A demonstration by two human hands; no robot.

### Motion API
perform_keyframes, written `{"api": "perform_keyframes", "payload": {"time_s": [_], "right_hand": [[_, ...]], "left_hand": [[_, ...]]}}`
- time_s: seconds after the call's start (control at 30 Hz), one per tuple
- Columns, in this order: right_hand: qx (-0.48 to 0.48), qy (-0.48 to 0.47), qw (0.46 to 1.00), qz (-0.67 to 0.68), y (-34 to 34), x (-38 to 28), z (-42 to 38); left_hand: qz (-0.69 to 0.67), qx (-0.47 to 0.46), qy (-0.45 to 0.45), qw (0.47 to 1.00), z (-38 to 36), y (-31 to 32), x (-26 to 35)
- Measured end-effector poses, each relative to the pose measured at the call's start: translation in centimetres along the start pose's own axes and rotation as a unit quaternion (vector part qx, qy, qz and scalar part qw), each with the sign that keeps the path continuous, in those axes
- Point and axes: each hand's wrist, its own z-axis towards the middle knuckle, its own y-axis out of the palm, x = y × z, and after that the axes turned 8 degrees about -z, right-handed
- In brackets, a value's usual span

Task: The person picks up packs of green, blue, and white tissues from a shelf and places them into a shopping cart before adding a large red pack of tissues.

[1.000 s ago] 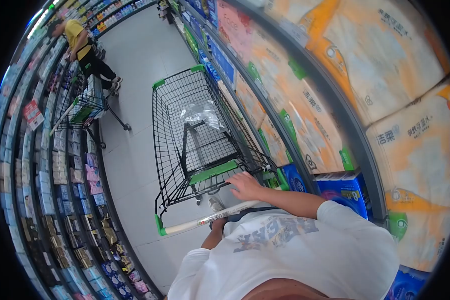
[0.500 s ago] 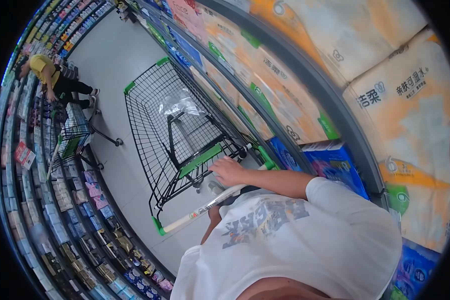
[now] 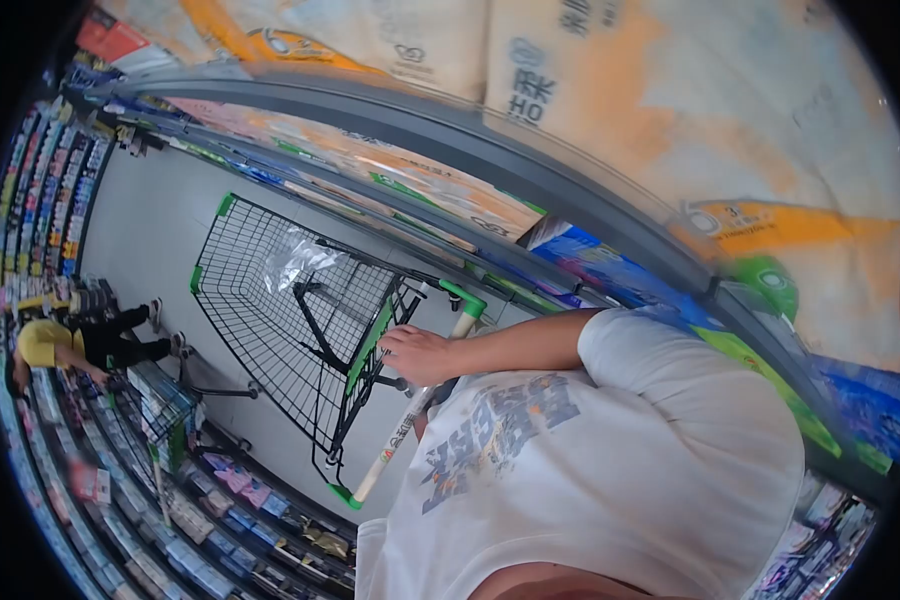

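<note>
My right hand [image 3: 415, 356] reaches in from the right, its fingers loosely extended and holding nothing that I can make out. It lies over the white handle bar [image 3: 394, 446] of a shopping cart, beside the green strip [image 3: 371, 345] at the cart's near side. The black wire cart [image 3: 260, 320] has green corners and stands in front of my body. Inside its basket is a crumpled clear plastic bag [image 3: 300, 260]. My left hand does not show.
Shelves with large orange-and-white tissue packs [image 3: 610, 130] run along the top and right. Blue packs [image 3: 610, 265] sit lower down. At the left, a person in a yellow top [image 3: 42, 343] bends at stocked shelves [image 3: 185, 565] beside another cart [image 3: 160, 410].
The view has turned, so the cart and the other person appear further left and at a different tilt. My right hand stays by the handle, its fingers now closer together.
</note>
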Motion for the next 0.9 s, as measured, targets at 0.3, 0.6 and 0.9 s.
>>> {"api": "perform_keyframes", "payload": {"time_s": [0.3,0.6,0.9], "right_hand": [[0.041,0.155,0.979,-0.127,-0.2,-1.5,-6.1],[0.079,0.201,0.964,-0.156,3.3,-4.2,-5.4],[0.176,0.163,0.960,-0.146,6.9,-9.5,-8.6]], "left_hand": [[0.003,-0.022,0.044,0.999,-3.9,-4.1,3.5],[-0.012,-0.051,0.106,0.993,-6.4,-7.0,2.3],[0.120,-0.065,0.152,0.979,2.5,-11.8,-3.9]]}}
